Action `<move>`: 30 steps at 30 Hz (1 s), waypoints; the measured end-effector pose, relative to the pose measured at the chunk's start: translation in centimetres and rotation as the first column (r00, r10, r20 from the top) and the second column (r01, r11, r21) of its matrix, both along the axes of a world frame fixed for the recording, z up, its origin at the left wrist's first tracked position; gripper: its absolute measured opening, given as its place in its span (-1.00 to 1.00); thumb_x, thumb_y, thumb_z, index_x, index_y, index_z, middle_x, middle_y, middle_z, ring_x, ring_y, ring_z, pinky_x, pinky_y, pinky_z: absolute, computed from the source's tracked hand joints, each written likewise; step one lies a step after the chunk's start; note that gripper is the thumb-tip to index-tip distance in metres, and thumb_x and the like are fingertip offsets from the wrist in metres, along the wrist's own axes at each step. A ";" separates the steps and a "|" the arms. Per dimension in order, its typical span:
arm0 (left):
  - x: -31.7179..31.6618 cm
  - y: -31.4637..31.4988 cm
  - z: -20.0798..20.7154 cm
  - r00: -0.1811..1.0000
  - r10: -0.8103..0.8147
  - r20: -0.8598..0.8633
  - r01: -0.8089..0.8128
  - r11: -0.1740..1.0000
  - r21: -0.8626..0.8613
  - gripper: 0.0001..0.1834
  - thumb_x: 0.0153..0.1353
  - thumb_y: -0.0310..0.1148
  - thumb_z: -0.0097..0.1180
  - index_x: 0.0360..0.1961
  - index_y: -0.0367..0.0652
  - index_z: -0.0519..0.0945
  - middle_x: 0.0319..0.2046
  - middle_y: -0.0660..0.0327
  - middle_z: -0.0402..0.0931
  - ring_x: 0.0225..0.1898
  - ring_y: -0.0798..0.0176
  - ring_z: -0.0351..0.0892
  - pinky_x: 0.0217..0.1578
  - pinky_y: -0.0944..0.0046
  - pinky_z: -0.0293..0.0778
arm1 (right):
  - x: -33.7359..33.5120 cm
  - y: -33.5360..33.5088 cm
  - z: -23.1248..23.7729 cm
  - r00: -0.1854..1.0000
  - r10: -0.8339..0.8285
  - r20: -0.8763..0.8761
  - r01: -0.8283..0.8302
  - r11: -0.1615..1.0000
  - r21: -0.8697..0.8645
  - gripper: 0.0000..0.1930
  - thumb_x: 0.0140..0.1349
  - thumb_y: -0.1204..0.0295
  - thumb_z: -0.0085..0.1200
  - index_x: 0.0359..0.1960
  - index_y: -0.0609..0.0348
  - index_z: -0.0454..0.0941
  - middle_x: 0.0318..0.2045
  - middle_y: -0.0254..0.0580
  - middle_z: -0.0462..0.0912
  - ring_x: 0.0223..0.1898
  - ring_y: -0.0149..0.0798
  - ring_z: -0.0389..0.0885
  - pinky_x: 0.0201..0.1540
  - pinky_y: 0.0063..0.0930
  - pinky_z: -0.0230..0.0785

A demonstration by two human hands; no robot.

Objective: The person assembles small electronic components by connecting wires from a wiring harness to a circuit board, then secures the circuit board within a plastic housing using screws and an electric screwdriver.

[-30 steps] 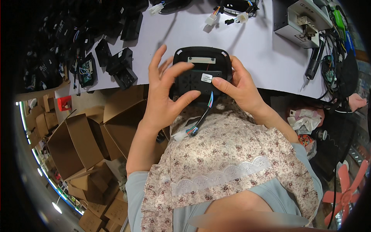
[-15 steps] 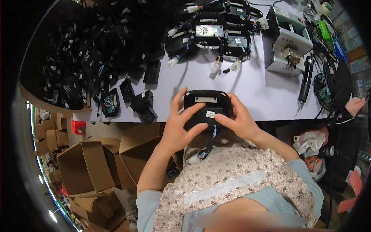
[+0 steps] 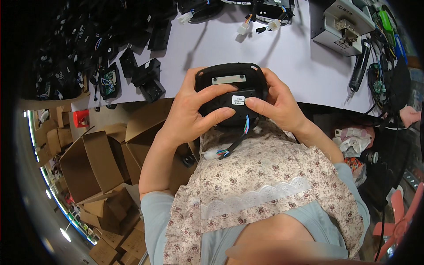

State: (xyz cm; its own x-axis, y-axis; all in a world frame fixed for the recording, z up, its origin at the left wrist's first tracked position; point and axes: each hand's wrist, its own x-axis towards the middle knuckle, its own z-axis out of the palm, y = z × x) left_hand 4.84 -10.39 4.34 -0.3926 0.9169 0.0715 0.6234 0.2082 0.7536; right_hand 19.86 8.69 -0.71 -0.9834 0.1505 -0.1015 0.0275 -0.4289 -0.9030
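Observation:
Both my hands grip a rounded black plastic housing [image 3: 216,100] at the table's front edge, its inner side facing up. A light metal strip [image 3: 229,79] sits near its far edge, and a small white label [image 3: 238,100] is stuck on a black box in its middle. My left hand [image 3: 190,104] holds the left side, index finger and thumb lying over the inside. My right hand [image 3: 280,101] wraps the right side, its thumb beside the label. A cable of coloured wires [image 3: 246,126] hangs from the housing toward my apron, ending in a white connector [image 3: 212,154].
A dark heap of black parts [image 3: 57,57] fills the left, with loose black boxes [image 3: 150,79] beside it. More wired housings [image 3: 269,9] lie at the back. A grey machine [image 3: 340,26] and an electric screwdriver [image 3: 361,66] stand right. Cardboard boxes [image 3: 97,163] are on the floor.
The view has tilted down, so table items sit higher in the picture and the housing looks larger and closer. Both hands keep their hold on it, fingers placed much as before.

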 end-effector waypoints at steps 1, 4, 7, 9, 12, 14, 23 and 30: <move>0.1 0.2 0.1 0.998 0.007 -0.055 -0.007 1.000 -0.012 -0.50 0.09 -0.14 0.46 0.07 -0.03 0.71 0.11 -0.02 0.40 0.14 -0.09 0.52 0.19 0.03 0.43 | 0.0 0.0 -0.3 1.000 0.007 -0.015 -0.007 1.000 0.001 -0.45 0.37 0.44 0.26 0.32 0.24 0.29 0.11 -0.21 0.55 0.13 -0.40 0.55 0.22 -0.42 0.45; 0.8 0.6 0.9 0.978 0.044 -0.205 -0.051 0.998 -0.032 -0.52 0.09 -0.22 0.47 0.06 -0.02 0.71 0.12 -0.07 0.39 0.10 -0.14 0.54 0.17 0.01 0.46 | 0.0 0.3 -0.5 1.000 -0.008 -0.006 0.008 1.000 0.004 -0.46 0.37 0.46 0.25 0.31 0.25 0.30 0.10 -0.22 0.55 0.12 -0.42 0.55 0.22 -0.44 0.45; 1.0 0.2 0.5 0.979 0.048 -0.196 -0.057 0.997 -0.043 -0.57 0.14 -0.31 0.43 0.06 -0.07 0.70 0.20 -0.13 0.33 0.11 -0.17 0.55 0.15 0.03 0.48 | 0.0 0.0 -0.8 0.999 -0.034 -0.023 0.035 0.999 0.010 -0.47 0.37 0.47 0.24 0.30 0.25 0.30 0.09 -0.24 0.55 0.11 -0.43 0.54 0.21 -0.45 0.45; 0.8 -0.8 -0.9 0.994 0.034 -0.104 -0.028 0.998 0.060 -0.51 0.24 -0.45 0.30 0.22 -0.12 0.57 0.31 -0.09 0.21 0.15 -0.06 0.55 0.19 0.06 0.48 | -0.2 -0.3 -0.8 0.999 -0.029 0.030 0.029 1.000 -0.012 -0.48 0.36 0.47 0.24 0.29 0.23 0.31 0.07 -0.27 0.55 0.10 -0.44 0.54 0.21 -0.46 0.44; 2.7 -1.5 -2.5 0.963 0.188 0.195 -0.221 0.960 0.169 -0.37 0.28 -0.44 0.29 0.35 -0.13 0.38 0.36 -0.01 0.15 0.19 0.03 0.52 0.21 0.11 0.48 | -0.4 -0.3 -1.2 0.997 -0.054 -0.049 0.057 0.996 0.066 -0.48 0.36 0.45 0.26 0.28 0.23 0.32 0.06 -0.27 0.56 0.09 -0.45 0.54 0.20 -0.45 0.43; 3.3 -1.1 -2.3 0.723 0.235 0.650 -0.493 0.834 0.246 -0.33 0.25 -0.46 0.36 0.34 -0.13 0.33 0.30 -0.02 0.30 0.11 0.14 0.56 0.05 0.22 0.56 | -0.5 -0.3 -0.9 0.997 -0.058 -0.058 0.061 0.997 0.047 -0.48 0.35 0.45 0.26 0.28 0.23 0.33 0.06 -0.27 0.56 0.09 -0.45 0.53 0.20 -0.45 0.43; 1.0 -1.6 0.0 0.701 0.275 0.658 -0.373 0.928 0.010 -0.42 0.30 -0.41 0.33 0.29 -0.26 0.39 0.08 0.15 0.56 0.11 0.31 0.56 0.17 0.23 0.45 | -1.6 -0.7 -0.3 0.995 -0.048 -0.088 0.049 0.999 0.010 -0.48 0.35 0.44 0.28 0.27 0.20 0.35 0.04 -0.30 0.58 0.07 -0.46 0.54 0.21 -0.44 0.39; -3.1 -3.3 3.4 0.651 0.170 0.740 -0.436 0.881 0.181 -0.38 0.24 -0.46 0.29 0.32 -0.30 0.38 0.15 0.09 0.57 0.15 0.22 0.58 0.23 0.20 0.45 | -0.9 0.7 -0.9 0.995 0.024 -0.093 -0.025 1.000 -0.009 -0.54 0.39 0.45 0.21 0.28 0.10 0.38 0.00 -0.26 0.60 -0.02 -0.46 0.57 0.07 -0.52 0.43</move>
State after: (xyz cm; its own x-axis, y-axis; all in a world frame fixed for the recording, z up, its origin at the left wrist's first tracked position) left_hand 1.72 -13.71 7.70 -0.7001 0.7098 -0.0777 -0.1529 -0.0427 0.9873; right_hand 18.93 9.37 -1.58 -0.9920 0.1258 -0.0114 -0.0453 -0.4386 -0.8976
